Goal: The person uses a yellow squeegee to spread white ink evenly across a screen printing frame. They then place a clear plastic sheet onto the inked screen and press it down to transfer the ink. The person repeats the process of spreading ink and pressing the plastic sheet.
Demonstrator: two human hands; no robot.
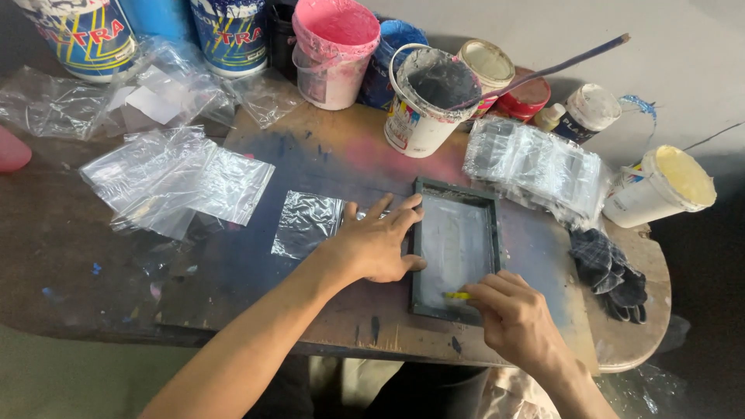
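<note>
Two hands on framed screen; left hand flat, right hand gripping yellow squeegee

The right hand covers most of a small yellow tool at the near edge of the framed screen, so its shape cannot be told. The top picture edge cuts off the blue-and-white buckets and the pink-stained tub. The near rim of the surface hides the person's lap.
</note>
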